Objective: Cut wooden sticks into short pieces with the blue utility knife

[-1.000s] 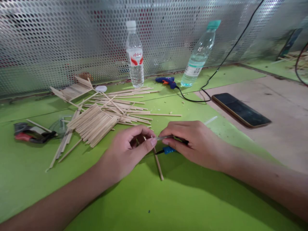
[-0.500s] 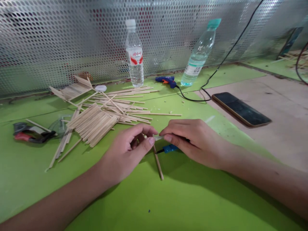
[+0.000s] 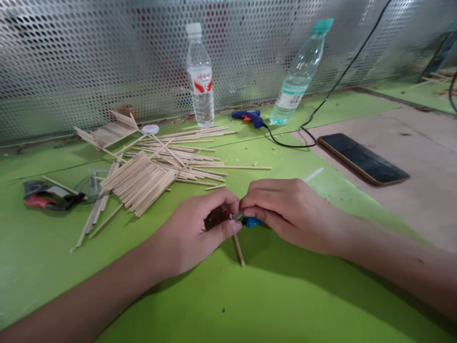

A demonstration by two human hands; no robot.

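My left hand (image 3: pixel 200 231) and my right hand (image 3: pixel 293 214) meet over the green tabletop, fingertips almost touching. Both are closed in a pinch on a small, pale translucent piece (image 3: pixel 237 216), mostly covered by the fingers; its exact kind is unclear. Beneath the right fingers shows a blue tool (image 3: pixel 252 222), its back end out of sight under the hand. A short wooden stick (image 3: pixel 239 250) lies below my left fingertips, upper part hidden. Past the right hand lies a clear thin stick (image 3: pixel 314 175).
Behind the hands are loose wooden sticks (image 3: pixel 200 164), a stick panel (image 3: pixel 137 186), and a stick frame (image 3: pixel 114 133). Red-black pliers (image 3: pixel 50 197) lie left. Two water bottles (image 3: pixel 202 90) and a blue glue gun (image 3: pixel 248 117) stand near the perforated screen. A phone (image 3: pixel 362 159) lies right.
My hands have drawn closer together and slightly lower, covering more of the blue tool and wooden stick. A short stick piece now shows behind the left hand. The view has shifted slightly.
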